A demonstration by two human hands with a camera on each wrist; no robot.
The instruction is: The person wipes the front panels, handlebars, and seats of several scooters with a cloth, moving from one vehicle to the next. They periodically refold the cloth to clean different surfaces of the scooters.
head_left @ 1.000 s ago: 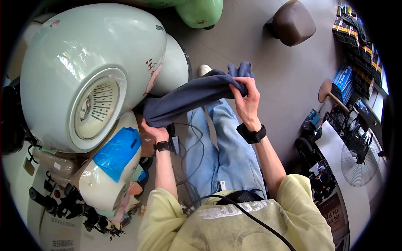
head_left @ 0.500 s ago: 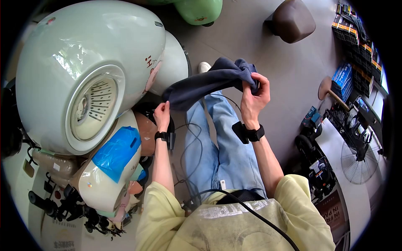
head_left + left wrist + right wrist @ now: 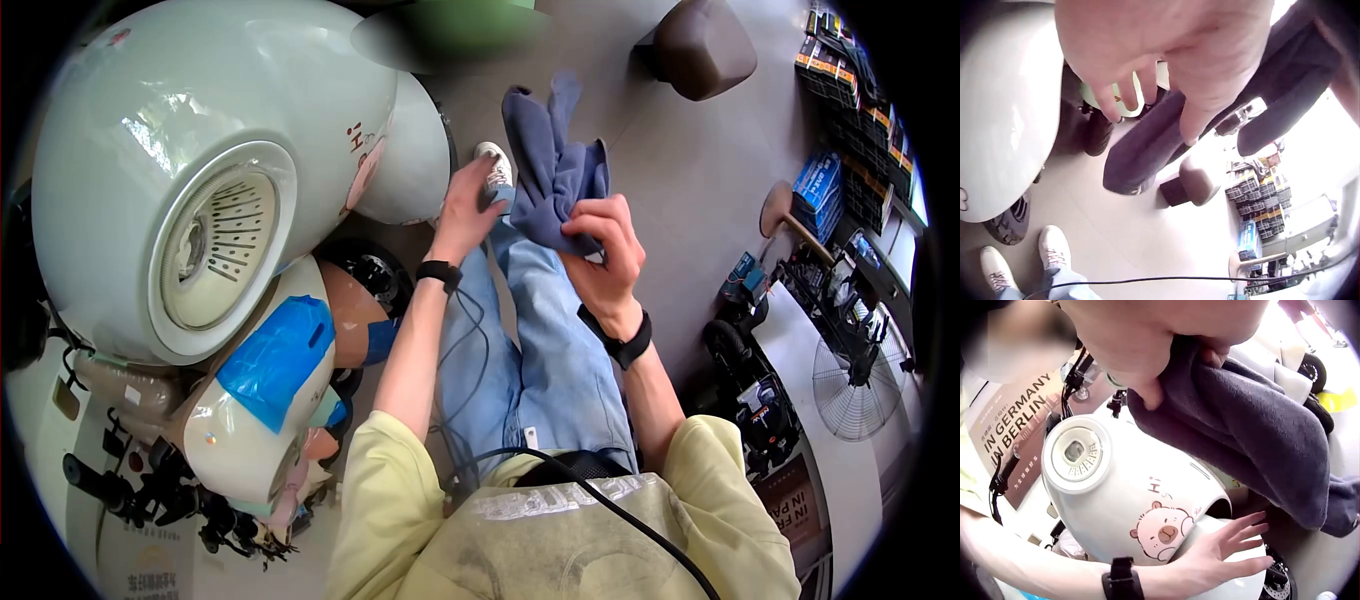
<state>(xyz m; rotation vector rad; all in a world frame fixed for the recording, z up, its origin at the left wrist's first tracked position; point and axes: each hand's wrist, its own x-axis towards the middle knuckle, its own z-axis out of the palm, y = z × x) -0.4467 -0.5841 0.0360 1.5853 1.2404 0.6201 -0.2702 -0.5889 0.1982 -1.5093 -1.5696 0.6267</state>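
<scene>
A dark blue towel (image 3: pixel 552 170) hangs bunched from my right hand (image 3: pixel 607 250), gripped between thumb and fingers at one end. In the right wrist view the towel (image 3: pixel 1254 425) falls in thick folds away from the thumb (image 3: pixel 1147 394). My left hand (image 3: pixel 467 212) is off to the towel's left, holding nothing; the right wrist view shows its fingers (image 3: pixel 1241 532) spread. Left of both hands stands a glossy pale green scooter (image 3: pixel 300 80) with a round headlight (image 3: pixel 225 250) and a bear sticker (image 3: pixel 1163 530).
A cream scooter part with blue film (image 3: pixel 275 365) sits at the lower left. A brown stool (image 3: pixel 700 50) stands ahead on the grey floor. Stacked boxes (image 3: pixel 865 150), a wire fan (image 3: pixel 860 395) and a white counter (image 3: pixel 830 410) line the right side. A black cable (image 3: pixel 600 510) crosses my shirt.
My left hand has let go of the towel and moved forward and right. The towel, stretched between both hands before, now hangs gathered from the right hand alone.
</scene>
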